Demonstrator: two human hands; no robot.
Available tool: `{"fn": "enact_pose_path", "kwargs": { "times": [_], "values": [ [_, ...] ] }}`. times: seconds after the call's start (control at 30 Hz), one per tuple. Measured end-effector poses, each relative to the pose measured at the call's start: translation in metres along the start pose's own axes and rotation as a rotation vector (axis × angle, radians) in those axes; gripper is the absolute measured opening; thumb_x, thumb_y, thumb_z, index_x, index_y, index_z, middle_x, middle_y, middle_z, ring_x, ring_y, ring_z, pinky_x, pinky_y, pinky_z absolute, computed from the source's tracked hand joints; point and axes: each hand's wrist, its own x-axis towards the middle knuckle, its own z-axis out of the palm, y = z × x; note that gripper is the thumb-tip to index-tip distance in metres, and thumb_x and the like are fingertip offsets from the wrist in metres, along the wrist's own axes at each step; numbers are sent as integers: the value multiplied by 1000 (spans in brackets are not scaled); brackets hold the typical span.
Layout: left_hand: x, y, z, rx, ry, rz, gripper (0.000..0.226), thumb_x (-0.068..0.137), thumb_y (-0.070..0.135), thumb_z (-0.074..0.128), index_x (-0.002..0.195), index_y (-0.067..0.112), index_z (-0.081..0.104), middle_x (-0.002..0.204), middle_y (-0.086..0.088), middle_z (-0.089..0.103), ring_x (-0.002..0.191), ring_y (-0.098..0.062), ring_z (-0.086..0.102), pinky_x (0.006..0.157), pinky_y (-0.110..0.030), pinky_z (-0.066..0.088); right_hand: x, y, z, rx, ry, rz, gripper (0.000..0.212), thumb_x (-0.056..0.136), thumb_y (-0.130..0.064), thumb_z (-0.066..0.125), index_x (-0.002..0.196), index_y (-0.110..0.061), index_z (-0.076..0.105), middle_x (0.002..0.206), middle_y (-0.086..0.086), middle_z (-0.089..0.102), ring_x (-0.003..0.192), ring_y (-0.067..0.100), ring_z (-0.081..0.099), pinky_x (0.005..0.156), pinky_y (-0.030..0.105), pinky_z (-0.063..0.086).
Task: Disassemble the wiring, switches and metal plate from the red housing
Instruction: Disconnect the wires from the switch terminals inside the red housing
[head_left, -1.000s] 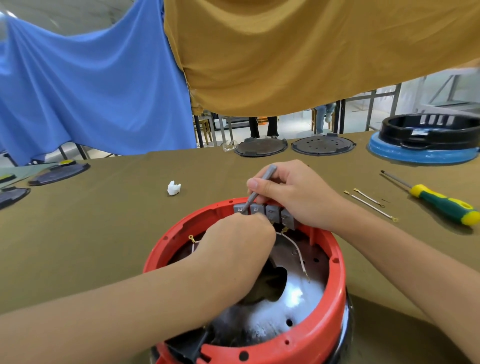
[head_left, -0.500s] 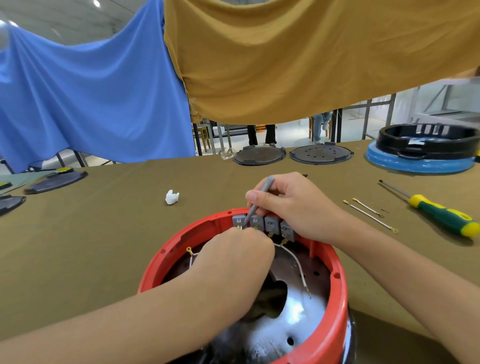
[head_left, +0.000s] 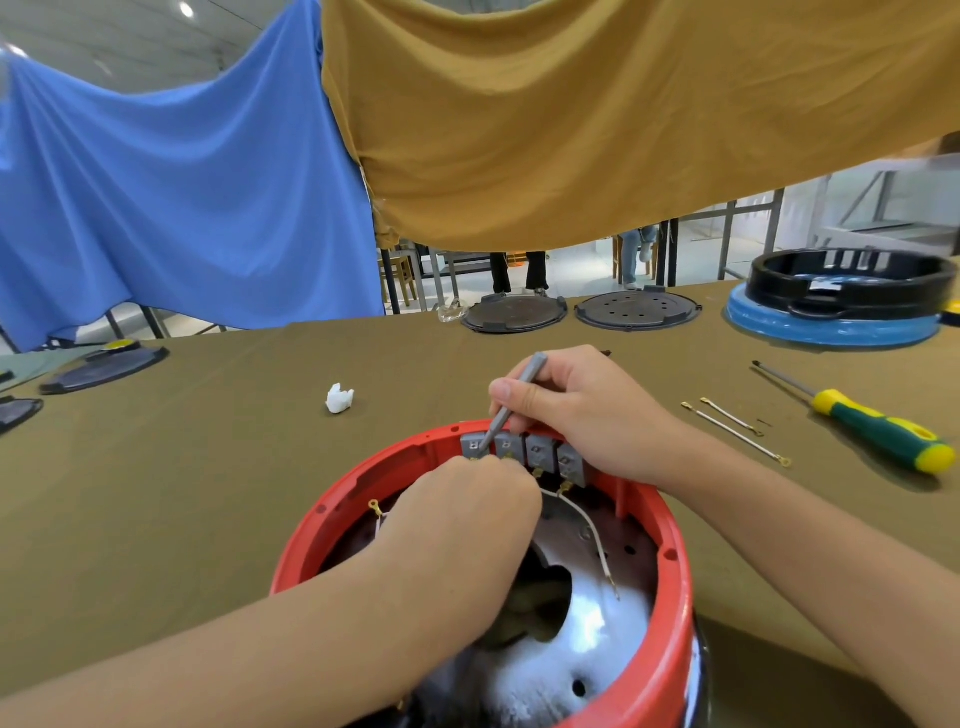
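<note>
Two bare forearms and two bare hands are visible. The left hand (head_left: 462, 514) carries no glove, ring, watch or strap on its visible surfaces. The right hand (head_left: 587, 410) is likewise uncovered; its thumbnail is short and unpainted. No sleeve edge shows on either forearm up to the frame border. No markings or bandages are visible on either arm.

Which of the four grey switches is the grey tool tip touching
The leftmost switch. The grey tool in the right hand points down onto it; the other three sit further right.
</note>
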Motion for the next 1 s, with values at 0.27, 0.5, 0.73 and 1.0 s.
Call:
{"fn": "enact_pose_path", "kwargs": {
  "times": [0.27,0.5,0.73,1.0],
  "values": [
    [-4,-20,-7,-97,170,-43,22,95,21,50,91,24,29,65,5,23,64,-15,47,43,-28,17,2,5,0,53,-10,30,28,98,-32,62,85,-10,74,61,-11,65,61,3,58,61,14,45],
    [5,-34,-11,-301,143,-20,12,94,28,47,93,17,52,73,0,54,84,-29,62,67,-36,44,0,2,1,77,-7,44,29,99,-31,61,85,-9,73,61,-10,64,60,6,58,61,16,45],
    [4,-39,-7,-472,207,0,7,86,28,54,85,25,61,58,6,49,72,-23,59,74,-38,51,-3,-1,2,114,11,30,32,99,-27,60,91,2,70,68,2,65,66,18,58,68,32,48],
    [0,-52,-8,-673,278,-46,9,77,28,71,77,28,62,49,14,55,55,-2,52,55,-21,35,-5,-1,1,62,105,-11,29,99,-34,60,81,-13,69,65,-8,68,62,1,63,65,20,50]
  ]
}}
